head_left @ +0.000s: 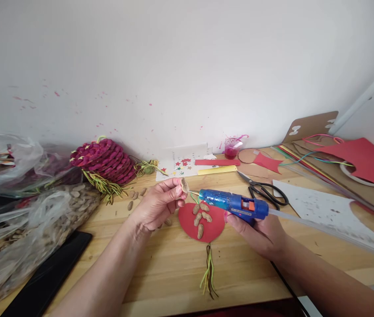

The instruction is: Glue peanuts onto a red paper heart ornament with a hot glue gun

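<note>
My left hand [165,198] pinches a peanut shell [184,186] between thumb and fingertips, raised over the table. In my right hand [262,237] is a blue hot glue gun [229,202], its nozzle pointing left at the peanut shell, touching it or very close. A clear glue stick [292,218] runs out of the gun's back. Beneath both hands lies a red paper circle [187,224] with several peanuts [200,231] on it. A tassel of green and brown yarn [209,273] hangs from its lower edge. A few loose peanuts near my left wrist are partly hidden.
Scissors [264,189] lie behind the glue gun. A plastic bag of peanuts [74,207] and a stack of magenta discs [107,160] are at left. Near the wall stand a cup of pink liquid [232,149] and star stickers [183,163]. Cardboard [348,171] and red paper [365,158] lie right.
</note>
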{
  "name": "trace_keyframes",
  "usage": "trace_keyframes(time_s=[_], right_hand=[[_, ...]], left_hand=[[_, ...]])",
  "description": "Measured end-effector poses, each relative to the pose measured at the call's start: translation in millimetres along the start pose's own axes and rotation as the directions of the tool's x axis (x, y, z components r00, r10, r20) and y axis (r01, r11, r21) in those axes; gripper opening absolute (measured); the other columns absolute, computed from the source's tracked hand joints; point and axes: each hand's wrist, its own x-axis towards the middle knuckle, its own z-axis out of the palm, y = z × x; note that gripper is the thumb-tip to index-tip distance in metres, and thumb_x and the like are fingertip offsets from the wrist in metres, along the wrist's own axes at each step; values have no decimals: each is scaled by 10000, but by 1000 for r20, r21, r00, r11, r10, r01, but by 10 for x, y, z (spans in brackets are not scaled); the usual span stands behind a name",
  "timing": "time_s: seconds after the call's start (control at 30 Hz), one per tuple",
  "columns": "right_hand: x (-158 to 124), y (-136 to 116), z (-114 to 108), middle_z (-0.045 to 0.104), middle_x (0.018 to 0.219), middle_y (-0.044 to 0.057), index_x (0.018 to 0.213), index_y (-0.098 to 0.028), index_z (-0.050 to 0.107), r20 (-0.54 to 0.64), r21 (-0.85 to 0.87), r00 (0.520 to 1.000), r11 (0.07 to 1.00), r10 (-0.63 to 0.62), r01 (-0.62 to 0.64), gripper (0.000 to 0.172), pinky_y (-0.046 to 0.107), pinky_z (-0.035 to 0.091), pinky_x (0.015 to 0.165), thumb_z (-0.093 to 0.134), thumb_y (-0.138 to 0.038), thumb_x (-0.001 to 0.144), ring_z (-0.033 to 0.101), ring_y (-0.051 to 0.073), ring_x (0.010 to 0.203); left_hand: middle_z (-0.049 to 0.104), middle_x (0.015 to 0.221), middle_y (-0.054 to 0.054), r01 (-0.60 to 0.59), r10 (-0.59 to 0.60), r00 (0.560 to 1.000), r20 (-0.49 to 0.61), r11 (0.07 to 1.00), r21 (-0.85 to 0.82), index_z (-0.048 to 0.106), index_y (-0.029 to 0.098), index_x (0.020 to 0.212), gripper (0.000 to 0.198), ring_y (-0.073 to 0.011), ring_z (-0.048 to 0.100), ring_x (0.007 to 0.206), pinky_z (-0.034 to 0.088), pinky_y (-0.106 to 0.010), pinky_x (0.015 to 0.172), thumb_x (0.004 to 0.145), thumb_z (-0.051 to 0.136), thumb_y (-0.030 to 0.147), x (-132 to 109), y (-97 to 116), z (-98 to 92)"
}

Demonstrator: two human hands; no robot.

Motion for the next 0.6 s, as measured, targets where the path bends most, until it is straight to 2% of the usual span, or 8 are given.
trace_keyframes(time_s=[0.13,0.4,0.5,0.6], right_hand=[[2,2,2,630,693,-14,931,-249,722,3,-17,1000,1000,-7,7,98,282,463,550,658,-179,954,559,139,574],[17,2,15,584,652,-20,804,-230,636,-2,-3,1000,1000,14,-14,152,285,403,510,659,-189,949,499,130,550],[12,28,21,554,623,-25,758,-221,604,-17,0,992,992,128,-128,226,282,387,501,653,-250,977,488,125,540],[14,72,33,595,641,-14,801,-205,648,-74,41,951,953,301,-299,267,284,415,505,645,-372,1009,530,128,541]], left_hand=[[645,718,-14,5,-5,1000,-6,1000,-15,713,132,741,305,-82,570,645,492,-167,573,681,986,253,-4,5,7],[640,720,-13,-9,10,1000,14,1000,-25,720,130,750,287,-81,578,642,504,-166,581,699,975,252,-1,-6,5],[639,716,-16,-14,14,1000,13,1000,-3,726,125,754,296,-84,586,643,520,-168,588,706,973,280,-6,10,2],[661,728,-14,-17,18,1000,-15,997,75,755,130,787,307,-96,613,644,556,-195,610,688,983,309,-32,22,25]])
